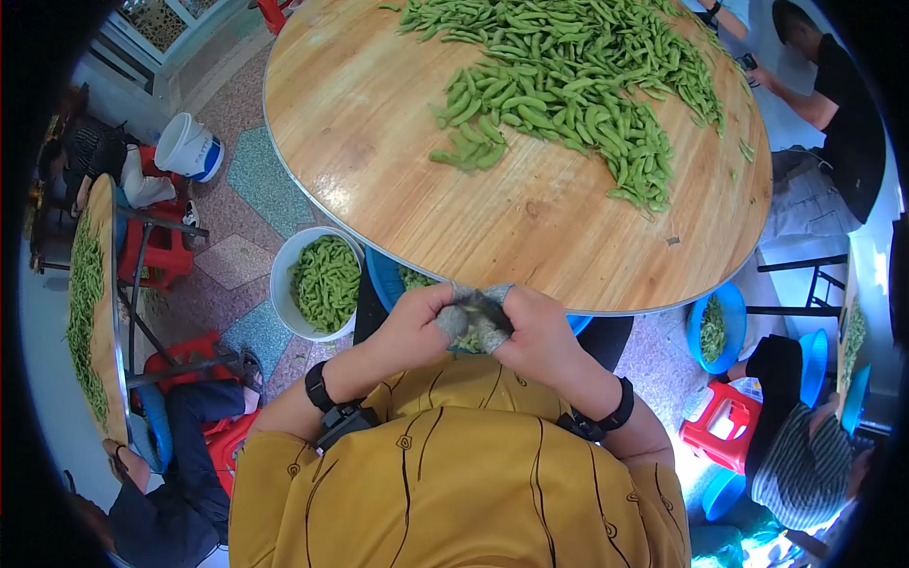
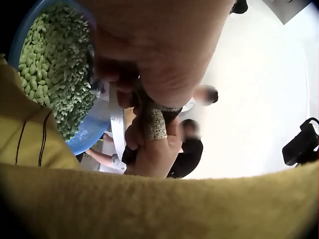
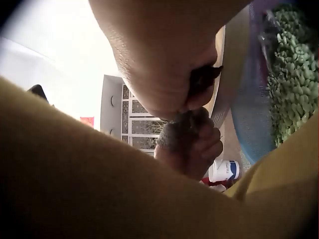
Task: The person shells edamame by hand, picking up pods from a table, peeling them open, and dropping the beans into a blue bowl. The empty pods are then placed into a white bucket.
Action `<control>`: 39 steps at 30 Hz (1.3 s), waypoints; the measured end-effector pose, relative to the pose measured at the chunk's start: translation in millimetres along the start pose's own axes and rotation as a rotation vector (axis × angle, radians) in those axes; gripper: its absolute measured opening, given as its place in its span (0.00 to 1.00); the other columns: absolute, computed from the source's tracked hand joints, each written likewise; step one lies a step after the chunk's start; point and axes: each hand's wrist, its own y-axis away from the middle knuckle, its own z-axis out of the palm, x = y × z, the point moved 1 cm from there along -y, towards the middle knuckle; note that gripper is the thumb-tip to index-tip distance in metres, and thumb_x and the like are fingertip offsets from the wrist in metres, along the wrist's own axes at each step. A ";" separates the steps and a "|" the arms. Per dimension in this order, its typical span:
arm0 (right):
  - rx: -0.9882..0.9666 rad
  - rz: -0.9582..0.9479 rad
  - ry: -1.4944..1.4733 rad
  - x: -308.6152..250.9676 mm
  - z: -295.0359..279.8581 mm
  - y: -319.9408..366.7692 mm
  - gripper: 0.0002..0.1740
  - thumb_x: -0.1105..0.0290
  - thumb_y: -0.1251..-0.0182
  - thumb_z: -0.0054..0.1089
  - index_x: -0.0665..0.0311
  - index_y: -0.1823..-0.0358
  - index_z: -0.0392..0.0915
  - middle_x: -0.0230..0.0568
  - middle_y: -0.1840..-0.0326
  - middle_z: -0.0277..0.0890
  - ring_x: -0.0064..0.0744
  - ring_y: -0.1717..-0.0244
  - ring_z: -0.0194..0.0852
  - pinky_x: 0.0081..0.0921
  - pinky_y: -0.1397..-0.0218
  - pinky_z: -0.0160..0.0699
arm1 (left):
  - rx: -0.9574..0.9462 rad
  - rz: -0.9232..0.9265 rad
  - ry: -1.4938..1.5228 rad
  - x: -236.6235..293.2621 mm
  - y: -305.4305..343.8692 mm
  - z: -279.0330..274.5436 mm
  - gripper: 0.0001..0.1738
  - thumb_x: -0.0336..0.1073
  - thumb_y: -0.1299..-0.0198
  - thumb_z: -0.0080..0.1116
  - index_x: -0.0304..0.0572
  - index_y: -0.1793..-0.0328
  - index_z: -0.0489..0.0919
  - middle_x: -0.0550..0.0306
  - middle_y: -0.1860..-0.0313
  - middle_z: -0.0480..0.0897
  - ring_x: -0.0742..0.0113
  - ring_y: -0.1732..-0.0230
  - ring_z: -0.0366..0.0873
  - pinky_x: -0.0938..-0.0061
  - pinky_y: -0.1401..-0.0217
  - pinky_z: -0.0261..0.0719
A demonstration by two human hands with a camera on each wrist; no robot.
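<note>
My left hand (image 1: 412, 327) and right hand (image 1: 544, 339) meet at the near edge of the round wooden table (image 1: 369, 151), thumbs wrapped in grey tape. Their curled fingers pinch a small dark object (image 3: 203, 79), which the fingers mostly hide; what it is stays unclear. Below them is a blue basin (image 1: 382, 276), largely covered by the hands. The left wrist view shows pale green beans (image 2: 37, 74) in the basin. Green pods (image 1: 568, 104) lie heaped across the table's far side.
A white bucket of pods (image 1: 325, 284) stands left of the basin, with an empty-looking white bucket (image 1: 189, 148) farther off. Another blue basin (image 1: 717, 327) and a red stool (image 1: 721, 426) are at right. People sit around, one in black (image 1: 847, 123) across the table's right side.
</note>
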 end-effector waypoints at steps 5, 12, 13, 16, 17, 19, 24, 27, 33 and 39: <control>-0.016 0.035 0.145 -0.8 -2.7 -2.6 0.15 0.69 0.48 0.66 0.65 0.59 0.77 0.48 0.67 0.77 0.47 0.65 0.79 0.33 0.63 0.77 | 0.084 -0.066 0.222 -3.7 -1.6 3.3 0.19 0.22 0.46 0.49 0.37 0.47 0.77 0.55 0.61 0.82 0.73 0.58 0.77 0.76 0.54 0.75; 0.054 0.206 -0.030 12.9 -5.0 -0.4 0.13 0.72 0.45 0.64 0.67 0.57 0.78 0.47 0.68 0.80 0.42 0.65 0.82 0.28 0.60 0.78 | 0.084 0.251 -0.456 6.6 3.7 -3.8 0.18 0.32 0.43 0.58 0.40 0.46 0.78 0.43 0.58 0.82 0.52 0.59 0.81 0.71 0.55 0.76; 0.046 0.196 -0.040 14.3 -3.7 -0.5 0.13 0.71 0.44 0.63 0.67 0.57 0.78 0.46 0.69 0.80 0.42 0.66 0.82 0.28 0.60 0.78 | 0.090 0.229 -0.382 3.6 2.2 -3.2 0.18 0.35 0.43 0.59 0.40 0.46 0.78 0.43 0.60 0.82 0.50 0.60 0.81 0.70 0.57 0.77; 0.068 0.124 0.012 14.7 -6.3 -7.8 0.14 0.71 0.45 0.62 0.66 0.57 0.77 0.48 0.66 0.78 0.47 0.65 0.79 0.34 0.62 0.77 | 0.142 0.194 -0.302 2.8 4.5 -7.2 0.17 0.37 0.42 0.61 0.39 0.48 0.78 0.44 0.62 0.82 0.48 0.62 0.81 0.69 0.60 0.78; 0.100 0.066 0.070 14.8 -8.3 -12.4 0.15 0.70 0.47 0.61 0.66 0.57 0.75 0.51 0.62 0.76 0.52 0.65 0.77 0.40 0.63 0.76 | 0.185 0.178 -0.296 3.4 7.0 -10.7 0.16 0.37 0.42 0.60 0.38 0.49 0.78 0.44 0.64 0.82 0.49 0.63 0.82 0.69 0.61 0.78; 0.199 -0.011 0.282 2.4 -10.2 -35.3 0.15 0.70 0.45 0.60 0.65 0.56 0.75 0.50 0.58 0.75 0.50 0.64 0.77 0.39 0.63 0.77 | 0.264 0.146 -0.300 9.8 17.4 -23.0 0.16 0.37 0.41 0.60 0.38 0.49 0.78 0.44 0.65 0.82 0.49 0.63 0.82 0.68 0.61 0.78; 0.299 -0.096 0.766 25.0 -0.8 -74.0 0.13 0.70 0.42 0.54 0.62 0.54 0.73 0.44 0.48 0.72 0.43 0.58 0.77 0.35 0.63 0.80 | 0.634 -0.108 -0.827 -14.2 58.4 -83.0 0.16 0.32 0.47 0.63 0.36 0.52 0.77 0.43 0.66 0.82 0.46 0.64 0.81 0.62 0.61 0.79; 0.298 0.215 0.905 34.5 -27.3 -65.2 0.12 0.71 0.40 0.51 0.61 0.55 0.73 0.44 0.48 0.72 0.43 0.54 0.76 0.36 0.59 0.80 | 0.579 -0.282 -1.221 -11.5 77.5 -104.6 0.15 0.30 0.52 0.64 0.38 0.56 0.78 0.45 0.66 0.81 0.44 0.63 0.80 0.59 0.59 0.78; 0.499 0.648 0.983 65.7 -85.8 35.1 0.10 0.72 0.40 0.51 0.62 0.57 0.74 0.47 0.46 0.71 0.50 0.51 0.75 0.40 0.54 0.79 | 0.682 0.240 -1.100 45.5 20.6 -80.8 0.09 0.30 0.52 0.62 0.37 0.64 0.77 0.47 0.63 0.80 0.48 0.59 0.78 0.61 0.58 0.78; 0.594 0.975 1.037 89.0 -145.2 126.3 0.12 0.68 0.37 0.54 0.65 0.55 0.76 0.52 0.60 0.78 0.57 0.60 0.77 0.44 0.58 0.77 | 0.717 0.464 -1.133 51.6 -86.8 -81.1 0.06 0.29 0.49 0.56 0.40 0.63 0.77 0.48 0.64 0.78 0.49 0.60 0.78 0.59 0.59 0.77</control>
